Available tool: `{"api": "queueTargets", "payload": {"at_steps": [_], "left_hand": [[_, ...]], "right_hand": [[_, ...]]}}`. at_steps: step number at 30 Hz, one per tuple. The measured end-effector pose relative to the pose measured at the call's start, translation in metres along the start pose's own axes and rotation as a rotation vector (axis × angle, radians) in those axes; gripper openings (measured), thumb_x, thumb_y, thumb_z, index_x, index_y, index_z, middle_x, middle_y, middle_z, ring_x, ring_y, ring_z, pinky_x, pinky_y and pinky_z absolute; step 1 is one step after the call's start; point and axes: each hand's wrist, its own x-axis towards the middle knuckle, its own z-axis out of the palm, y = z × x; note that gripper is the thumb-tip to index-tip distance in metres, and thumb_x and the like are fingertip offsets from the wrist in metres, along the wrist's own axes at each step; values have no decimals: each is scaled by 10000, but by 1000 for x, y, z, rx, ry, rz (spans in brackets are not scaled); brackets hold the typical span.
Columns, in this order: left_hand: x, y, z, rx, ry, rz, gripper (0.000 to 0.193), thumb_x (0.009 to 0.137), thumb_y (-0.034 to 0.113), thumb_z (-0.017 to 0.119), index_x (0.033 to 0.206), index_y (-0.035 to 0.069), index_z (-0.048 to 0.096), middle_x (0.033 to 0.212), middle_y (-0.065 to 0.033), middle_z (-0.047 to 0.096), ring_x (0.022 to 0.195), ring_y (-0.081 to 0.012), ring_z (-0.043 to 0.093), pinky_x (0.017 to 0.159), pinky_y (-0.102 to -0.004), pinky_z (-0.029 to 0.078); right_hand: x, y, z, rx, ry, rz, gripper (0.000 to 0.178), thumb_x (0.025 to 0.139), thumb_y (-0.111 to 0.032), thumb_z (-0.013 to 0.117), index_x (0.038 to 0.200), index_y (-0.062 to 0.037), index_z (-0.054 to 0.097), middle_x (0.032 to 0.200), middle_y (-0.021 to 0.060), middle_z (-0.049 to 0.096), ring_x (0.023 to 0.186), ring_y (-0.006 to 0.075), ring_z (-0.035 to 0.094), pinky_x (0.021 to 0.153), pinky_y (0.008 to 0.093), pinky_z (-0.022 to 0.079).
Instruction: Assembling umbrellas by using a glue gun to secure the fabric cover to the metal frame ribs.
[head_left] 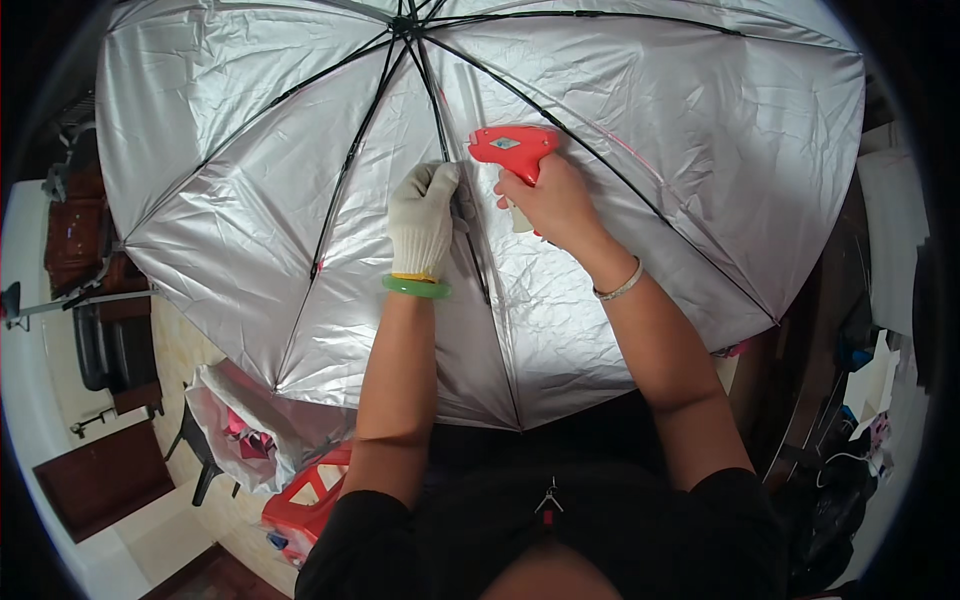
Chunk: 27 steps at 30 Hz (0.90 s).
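An opened umbrella with a silver inner lining and black ribs spreads in front of me, its underside facing me. My left hand, in a white knit glove, is closed around one black rib below the hub. The fingertips are partly hidden there. My bare right hand grips a red tagging gun with a pale trigger, its nose pointing left towards the gloved hand. The gun's tip is apart from that rib, in front of the silver cloth.
At lower left are a white bag with pink cloth inside and a red plastic stool. A dark sofa stands at the far left. Black plastic bags lie at lower right.
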Motion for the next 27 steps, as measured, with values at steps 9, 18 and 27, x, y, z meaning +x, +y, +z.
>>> {"api": "queueTargets", "payload": {"at_steps": [9, 18, 27], "left_hand": [[4, -6, -2, -29, -2, 1, 217, 906, 209, 587, 901, -3, 631, 661, -26, 597, 508, -95, 556, 442, -238, 440], [3, -3, 1, -54, -15, -24, 214, 908, 206, 584, 879, -2, 624, 643, -36, 598, 504, -103, 561, 448, -237, 429], [6, -7, 3, -79, -74, 3, 228, 926, 231, 589, 888, 8, 613, 697, -35, 618, 542, -97, 559, 468, -218, 430]], "right_hand": [[1, 1, -7, 307, -174, 101, 280, 898, -136, 568, 1122, 33, 555, 883, 134, 670, 747, 195, 681, 626, 305, 551], [4, -3, -13, 427, -270, 193, 279, 909, -134, 566, 1135, 28, 547, 879, 137, 668, 745, 205, 678, 626, 312, 551], [16, 2, -10, 289, -292, 200, 278, 913, -138, 564, 1138, 25, 550, 875, 139, 667, 731, 204, 676, 625, 319, 548]]}}
